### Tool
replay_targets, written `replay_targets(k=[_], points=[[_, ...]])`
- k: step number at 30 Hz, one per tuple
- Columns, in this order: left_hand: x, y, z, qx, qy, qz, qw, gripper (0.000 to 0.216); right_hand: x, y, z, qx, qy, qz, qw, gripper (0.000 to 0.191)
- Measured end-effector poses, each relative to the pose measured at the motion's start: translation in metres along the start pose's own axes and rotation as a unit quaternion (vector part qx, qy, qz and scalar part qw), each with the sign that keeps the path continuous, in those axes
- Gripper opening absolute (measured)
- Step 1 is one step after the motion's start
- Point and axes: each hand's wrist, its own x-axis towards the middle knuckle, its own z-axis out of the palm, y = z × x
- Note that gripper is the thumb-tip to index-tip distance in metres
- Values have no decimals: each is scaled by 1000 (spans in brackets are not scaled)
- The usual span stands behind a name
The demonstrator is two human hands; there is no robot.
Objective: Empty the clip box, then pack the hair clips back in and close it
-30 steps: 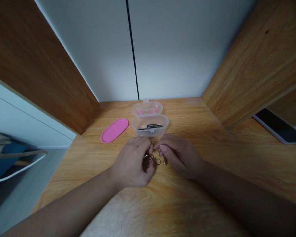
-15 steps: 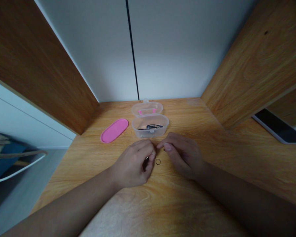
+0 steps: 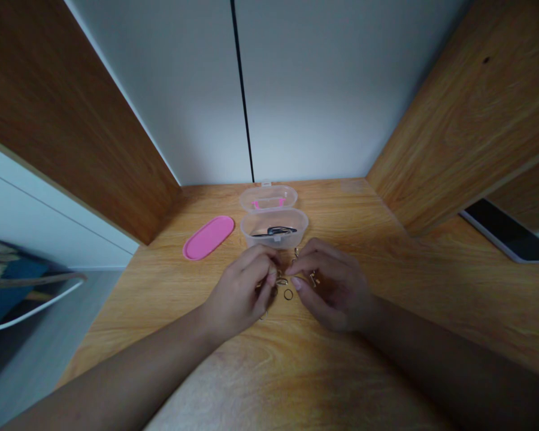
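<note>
My left hand (image 3: 242,293) and my right hand (image 3: 330,286) meet over the wooden desk (image 3: 269,359), fingertips almost touching. Both are pinched on small metal pieces (image 3: 282,280), thin rings or clasps, held between them; the pieces are too small to name. A small dark ring (image 3: 288,294) lies loose on the desk just below the fingertips. Right behind the hands stands an open clear plastic box (image 3: 273,230) with a dark tool inside; its lid (image 3: 268,197) is folded back.
A pink oval lid (image 3: 208,237) lies to the left of the box. Wooden side panels rise on both sides and a white wall closes the back. A dark flat device (image 3: 507,233) lies at the far right. A chair (image 3: 22,293) stands beyond the desk's left edge.
Both hands have lifted slightly and moved toward the box, with the small metal pieces now raised between the fingertips. The loose ring stays on the desk.
</note>
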Motion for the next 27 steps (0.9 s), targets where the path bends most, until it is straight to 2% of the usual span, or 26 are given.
replay_targets(k=[4, 10, 13, 17, 21, 25, 27], points=[[0, -1, -1, -7, 22, 20, 1000, 26, -2, 1, 3, -16, -20, 3, 1000, 21], [-1, 6, -5, -7, 99, 87, 991, 26, -3, 3, 3, -70, -67, 61, 993, 23], [-2, 10, -7, -8, 110, 107, 988, 26, -2, 3, 2, -75, -97, 35, 992, 19], [-3, 11, -9, -5, 95, 129, 987, 25, 0, 1, 3, -60, -116, -17, 991, 24], [0, 11, -9, 30, 85, 122, 988, 21, -1, 2, 4, -67, -78, -24, 994, 23], [3, 12, -7, 44, 59, 97, 993, 35, -2, 3, 2, -70, -8, 7, 998, 22], [4, 11, -5, 43, 56, 92, 993, 36, -2, 3, 1, -64, 9, 15, 998, 23]])
